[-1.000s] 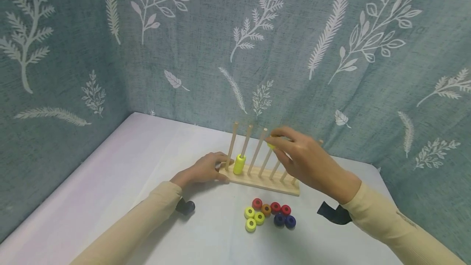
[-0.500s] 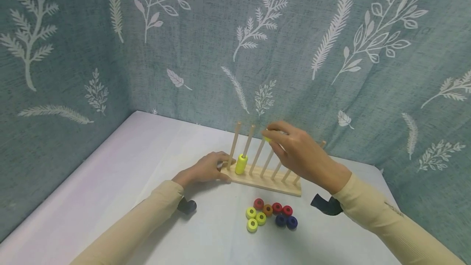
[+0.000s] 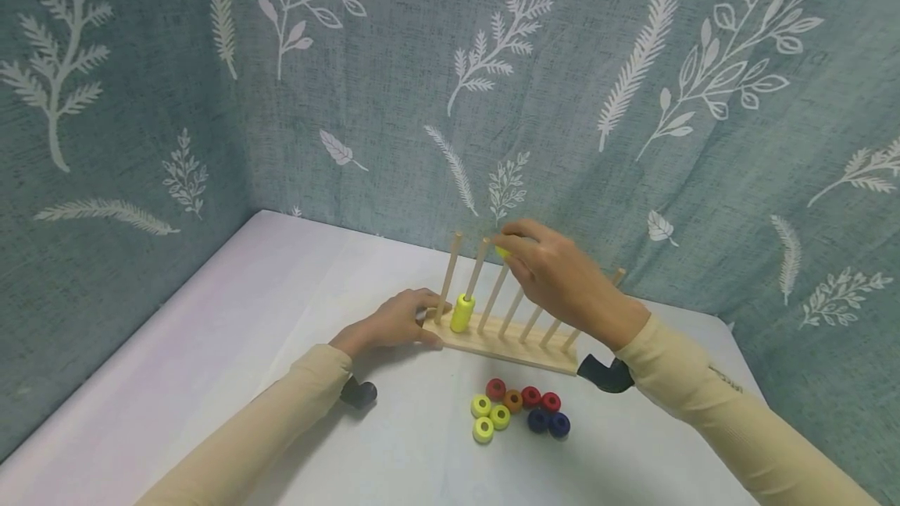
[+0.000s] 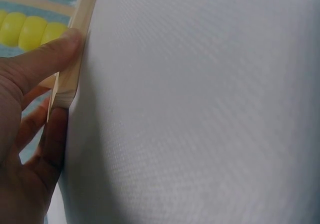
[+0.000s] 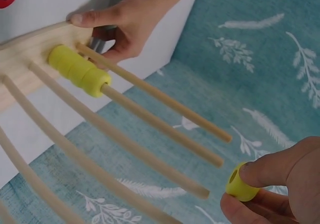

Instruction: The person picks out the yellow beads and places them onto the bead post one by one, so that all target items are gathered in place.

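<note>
A pale wooden base with several upright pegs stands on the table. Yellow beads are stacked on the second peg from the left, against the base. My left hand grips the base's left end, thumb on the near edge and fingers round the end, as the left wrist view shows. My right hand pinches a single yellow bead between thumb and fingers. In the right wrist view that bead is just off the tip of the second peg, its hole turned towards the pegs.
On the table in front of the base lie loose beads: yellow ones, red ones, an orange one and dark blue ones. A patterned teal curtain hangs behind the table.
My right hand has moved left along the peg tops with the yellow bead, towards the second peg. The left hand keeps its grip on the base.
</note>
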Tool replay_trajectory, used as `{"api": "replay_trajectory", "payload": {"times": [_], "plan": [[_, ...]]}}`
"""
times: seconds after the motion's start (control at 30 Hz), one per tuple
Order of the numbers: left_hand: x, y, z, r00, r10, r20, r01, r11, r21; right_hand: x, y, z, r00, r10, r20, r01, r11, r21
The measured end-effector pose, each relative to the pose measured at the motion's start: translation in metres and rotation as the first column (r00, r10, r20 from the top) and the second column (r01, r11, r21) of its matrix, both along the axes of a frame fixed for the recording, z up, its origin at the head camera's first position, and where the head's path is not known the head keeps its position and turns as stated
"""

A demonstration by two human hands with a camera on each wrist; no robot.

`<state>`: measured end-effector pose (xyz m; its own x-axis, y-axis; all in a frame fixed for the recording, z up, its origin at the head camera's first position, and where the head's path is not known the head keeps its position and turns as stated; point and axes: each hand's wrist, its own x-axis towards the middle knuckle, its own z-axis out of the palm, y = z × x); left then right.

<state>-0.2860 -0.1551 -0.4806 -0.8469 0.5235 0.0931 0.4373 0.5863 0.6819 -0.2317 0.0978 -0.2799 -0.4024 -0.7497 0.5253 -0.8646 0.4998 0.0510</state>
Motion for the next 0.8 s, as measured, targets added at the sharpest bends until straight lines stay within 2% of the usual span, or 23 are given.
{"api": "replay_trajectory", "payload": {"times": [0.33, 0.57, 0.8], "plan": [[0.001, 0.0, 0.001, 1.0, 0.009, 0.001, -0.009, 1.0, -0.003, -0.009, -0.008, -0.003, 1.0, 0.018, 0.016, -0.017, 1.0, -0.015], [0.002, 0.001, 0.004, 1.0, 0.01, 0.008, -0.01, 1.0, -0.008, -0.014, -0.012, -0.004, 0.999, -0.001, 0.038, 0.001, 1.0, -0.005], [0.002, 0.001, 0.002, 1.0, 0.004, 0.007, -0.004, 1.0, 0.008, -0.017, -0.016, -0.003, 0.999, -0.007, 0.054, 0.007, 1.0, 0.007]]}}
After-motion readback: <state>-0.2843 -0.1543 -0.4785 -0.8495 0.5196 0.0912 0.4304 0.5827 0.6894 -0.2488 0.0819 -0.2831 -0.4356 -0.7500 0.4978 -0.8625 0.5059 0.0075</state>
